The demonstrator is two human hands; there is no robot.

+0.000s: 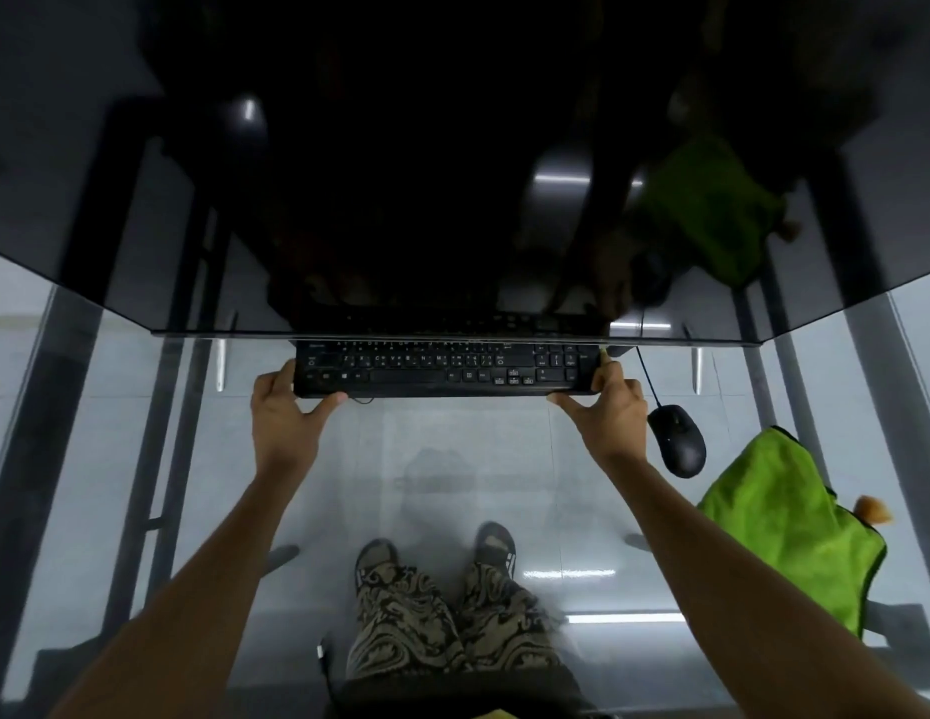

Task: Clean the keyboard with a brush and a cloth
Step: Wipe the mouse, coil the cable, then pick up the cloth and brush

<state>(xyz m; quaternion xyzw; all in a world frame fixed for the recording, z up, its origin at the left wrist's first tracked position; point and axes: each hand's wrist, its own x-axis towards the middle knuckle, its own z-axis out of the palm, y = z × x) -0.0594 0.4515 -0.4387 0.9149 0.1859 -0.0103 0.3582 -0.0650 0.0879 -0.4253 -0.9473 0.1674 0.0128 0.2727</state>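
Head view, looking down through a glass bench (504, 459) at patterned trousers and shoes below. Black keyboard (447, 368) lying at the far middle of the bench, its back rows tucked under the edge of a dark tinted panel (115, 272). Left hand (284, 412) closed on the keyboard's left end, thumb along the near edge, fingers wrapped round the side. Right hand (605, 407) closed on the right end in the same way, thumb on the near edge. Both hands grasping, neither free. Hard to tell whether the keyboard sits flat on the glass or is slightly raised.

Black mouse (678, 441) just beside the right hand, cable running back under the panel. Green cloth (795, 531) crumpled at the right of the bench, well apart from the keyboard, untouched. Small tuft of orange-brown bristle (874, 509) poking out at the cloth's far edge, possibly the brush, mostly hidden, so not certain.

Judged from this: very early in the task. No brushing or wiping under way, both tools lying idle. Probably a positioning step, bringing the keyboard into clear working space. Everything else apparently left to do: taking up the brush, sweeping between the keys, then wiping with the cloth.
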